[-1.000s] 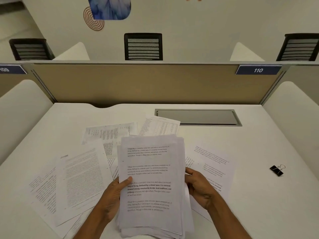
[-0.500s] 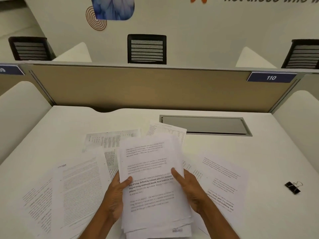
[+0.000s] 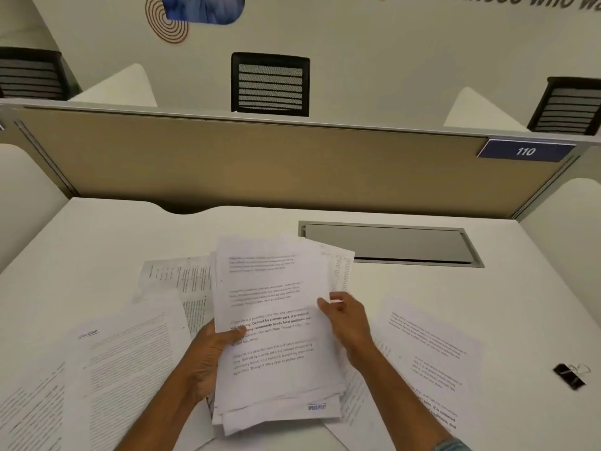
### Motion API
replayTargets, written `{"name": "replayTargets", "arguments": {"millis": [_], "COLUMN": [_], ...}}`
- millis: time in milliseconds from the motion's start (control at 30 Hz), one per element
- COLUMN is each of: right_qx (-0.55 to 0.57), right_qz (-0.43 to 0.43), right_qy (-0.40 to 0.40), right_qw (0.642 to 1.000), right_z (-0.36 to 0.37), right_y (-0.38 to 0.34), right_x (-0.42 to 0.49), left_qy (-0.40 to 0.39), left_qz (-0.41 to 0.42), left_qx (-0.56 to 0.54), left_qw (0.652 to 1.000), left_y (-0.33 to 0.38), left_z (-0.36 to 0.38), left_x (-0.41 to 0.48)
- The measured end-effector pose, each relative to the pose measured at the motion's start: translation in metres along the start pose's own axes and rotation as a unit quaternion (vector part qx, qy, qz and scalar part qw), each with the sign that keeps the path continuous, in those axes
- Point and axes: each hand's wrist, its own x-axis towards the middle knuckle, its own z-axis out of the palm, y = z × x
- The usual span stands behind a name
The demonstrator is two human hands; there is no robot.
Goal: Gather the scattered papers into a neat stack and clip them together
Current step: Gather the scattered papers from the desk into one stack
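An uneven stack of papers [image 3: 276,336] is held up in front of the person, over the near middle of the white tabletop [image 3: 97,242]. Its edges are not squared, and several sheets are stepped out at the bottom. Whether its lower edge rests on the tabletop cannot be told. The left edge is pinched by the left hand [image 3: 208,356]: the thumb is laid across the printed top sheet, while the fingers are hidden behind the stack. The right edge is gripped by the right hand [image 3: 348,323], with the thumb pressed on the front and the fingers curled round behind.

Loose printed sheets [image 3: 130,369] are spread flat on the tabletop to the left, overlapping one another. One more sheet [image 3: 429,349] lies to the right, partly under the right forearm. A black binder clip [image 3: 569,375] is seen well apart, near the right edge. Beyond the papers a grey hatch cover [image 3: 387,244] is set into the tabletop, and behind it stands a tan partition [image 3: 260,164] bearing a blue label [image 3: 525,151] marked 110.
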Motion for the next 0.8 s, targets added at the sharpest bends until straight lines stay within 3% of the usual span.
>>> {"name": "replayTargets", "arguments": {"millis": [67, 167, 367, 567, 800], "right_qx": [-0.06, -0.081, -0.136, -0.075, -0.037], "right_qz": [-0.023, -0.02, 0.054, 0.087, 0.008], "right_qy": [0.129, 0.168, 0.143, 0.112, 0.014], "right_qw": [0.99, 0.982, 0.979, 0.987, 0.999], "right_z": [0.001, 0.007, 0.017, 0.012, -0.001], "right_y": [-0.005, -0.01, -0.022, -0.022, -0.007], "right_x": [0.017, 0.044, 0.073, 0.075, 0.056], "left_qy": [0.013, 0.031, 0.046, 0.045, 0.023], "left_qz": [0.011, 0.028, 0.007, -0.001, -0.017], "left_qx": [-0.003, 0.028, 0.072, 0.058, 0.023], "left_qw": [1.0, 0.999, 0.996, 0.997, 0.999], "left_y": [0.006, 0.011, -0.001, 0.0, 0.006], "left_z": [-0.004, -0.01, -0.02, -0.019, -0.022], "left_x": [0.013, 0.031, 0.052, 0.052, 0.045]}}
